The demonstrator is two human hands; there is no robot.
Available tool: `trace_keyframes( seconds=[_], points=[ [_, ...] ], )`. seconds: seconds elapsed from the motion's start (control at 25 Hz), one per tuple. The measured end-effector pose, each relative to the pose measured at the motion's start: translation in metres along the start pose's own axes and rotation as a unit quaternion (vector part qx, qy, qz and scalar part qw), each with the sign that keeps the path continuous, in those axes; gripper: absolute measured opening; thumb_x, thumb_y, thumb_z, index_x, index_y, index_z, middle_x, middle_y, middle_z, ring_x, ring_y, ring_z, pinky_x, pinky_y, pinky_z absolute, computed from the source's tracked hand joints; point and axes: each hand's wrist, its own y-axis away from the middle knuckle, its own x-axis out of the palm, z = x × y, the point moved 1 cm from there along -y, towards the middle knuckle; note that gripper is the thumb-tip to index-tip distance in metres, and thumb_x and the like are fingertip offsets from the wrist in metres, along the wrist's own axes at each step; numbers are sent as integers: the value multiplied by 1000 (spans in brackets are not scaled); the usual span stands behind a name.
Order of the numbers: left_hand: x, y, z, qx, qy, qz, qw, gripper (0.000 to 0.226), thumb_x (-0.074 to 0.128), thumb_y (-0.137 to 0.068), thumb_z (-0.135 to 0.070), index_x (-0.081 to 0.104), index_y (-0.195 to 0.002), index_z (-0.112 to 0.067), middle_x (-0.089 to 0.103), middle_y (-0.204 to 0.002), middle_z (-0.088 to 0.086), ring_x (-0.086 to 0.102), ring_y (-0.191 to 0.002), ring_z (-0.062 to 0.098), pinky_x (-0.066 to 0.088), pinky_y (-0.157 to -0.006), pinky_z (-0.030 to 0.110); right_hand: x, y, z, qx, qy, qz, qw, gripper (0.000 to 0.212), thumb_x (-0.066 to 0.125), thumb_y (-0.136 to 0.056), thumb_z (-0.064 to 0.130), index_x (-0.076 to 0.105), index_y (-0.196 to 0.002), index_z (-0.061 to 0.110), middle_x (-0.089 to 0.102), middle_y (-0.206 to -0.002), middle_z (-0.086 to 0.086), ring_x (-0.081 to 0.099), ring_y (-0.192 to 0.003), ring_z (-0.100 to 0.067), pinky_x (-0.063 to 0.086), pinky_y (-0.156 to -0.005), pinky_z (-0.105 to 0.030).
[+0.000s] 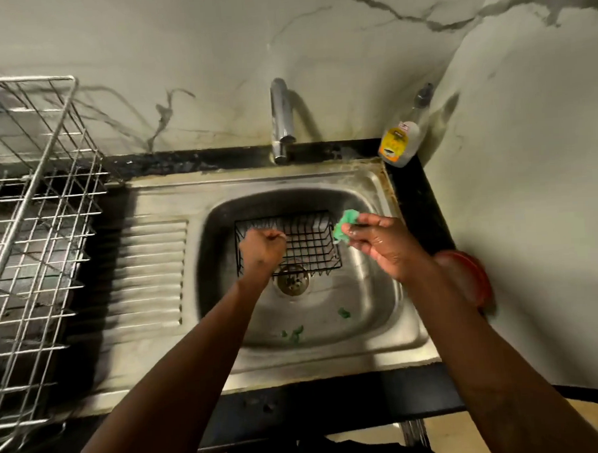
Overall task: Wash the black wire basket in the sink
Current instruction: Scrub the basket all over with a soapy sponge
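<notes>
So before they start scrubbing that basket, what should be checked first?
1. The basket sits in the sink: ok.
2. The left hand grips the basket: ok.
3. The right hand holds the green scrubber: ok.
4. Scrubber touching the wires: cannot tell.
5. Water running from the tap: not ok, no stream visible.
6. The soap bottle stands at the sink's corner: ok.

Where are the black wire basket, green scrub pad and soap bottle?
black wire basket [308, 239]: head view, wire grid at its middle.
green scrub pad [344, 225]: head view, its exposed upper part.
soap bottle [395, 143]: head view, its yellow label.
</notes>
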Motion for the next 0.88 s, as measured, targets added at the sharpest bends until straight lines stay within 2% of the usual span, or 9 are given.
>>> trace_keyframes(
  seconds=[0.12, 0.24, 0.36, 0.48, 0.52, 0.6, 0.68, 0.8, 0.88],
  points=[
    [-33, -29, 29, -14, -51, -87, 995, 20, 64, -89, -23, 79, -95, -11, 76, -91, 10, 70, -94, 25, 52, -86, 29, 39, -38, -35, 48, -4, 3, 999, 34, 67, -83, -16, 67, -112, 3, 77, -88, -4, 73, -86, -17, 57, -74, -22],
    [-41, -49, 46, -1, -88, -92, 992, 18, 60, -86, -15, 75, -94, -8, 74, -93, 15, 67, -96, 32, 51, -84, 34, 66, -75, -74, 63, 33, -12, 997, 51, 75, -80, -11, 61, -129, -2, 74, -110, -14, 72, -103, -24, 57, -80, -25],
    [-32, -71, 59, 3, -76, -84, 994, 20, 62, -92, -25, 69, -97, -7, 71, -94, 14, 68, -92, 32, 50, -75, 31, 80, -109, -104, 36, 133, -60, 989, 45, 82, -78, 0, 67, -119, 8, 74, -104, -8, 72, -96, -20, 59, -83, -27],
    [-20, -83, 74, 32, -60, -40, 997, 28, 56, -98, -26, 61, -76, -10, 64, -68, 2, 65, -62, 13, 50, -53, 20, 81, -139, -130, 0, 277, -102, 956, 42, 84, -78, 9, 71, -117, 15, 76, -102, -6, 73, -89, -16, 62, -81, -33],
    [-15, -85, 82, 45, -51, -31, 997, 33, 54, -98, -26, 59, -69, -12, 62, -60, 2, 63, -53, 12, 52, -48, 24, 79, -147, -138, -25, 325, -113, 939, 36, 82, -80, 11, 72, -114, 16, 76, -101, -6, 73, -88, -16, 61, -79, -31],
    [-5, -86, 93, 40, -11, -10, 999, 37, 52, -98, -27, 60, -68, -8, 67, -58, 9, 68, -49, 21, 59, -48, 39, 77, -164, -154, -70, 402, -135, 903, 26, 76, -85, 12, 74, -110, 15, 76, -100, -6, 71, -89, -16, 53, -73, -19],
    [2, -89, 93, 22, 6, 27, 999, 36, 51, -101, -25, 63, -73, -6, 70, -61, 13, 71, -52, 22, 62, -52, 45, 83, -178, -166, -93, 471, -139, 866, 16, 72, -88, 15, 75, -104, 14, 73, -97, -7, 68, -88, -16, 41, -65, -11],
    [0, -102, 85, -37, -38, 97, 994, 32, 52, -100, -18, 67, -77, -2, 73, -65, 13, 73, -55, 18, 63, -60, 36, 97, -185, -177, -82, 469, -141, 868, 13, 76, -84, 13, 70, -96, 14, 67, -97, -4, 66, -84, -14, 54, -64, -16],
    [-3, -114, 87, -73, -50, 117, 989, 24, 57, -97, -15, 69, -81, -1, 75, -69, 13, 73, -57, 18, 62, -60, 34, 101, -181, -179, -93, 465, -143, 869, 12, 76, -83, 9, 68, -88, 15, 66, -90, -1, 66, -80, -11, 54, -62, -19]
  ],
)
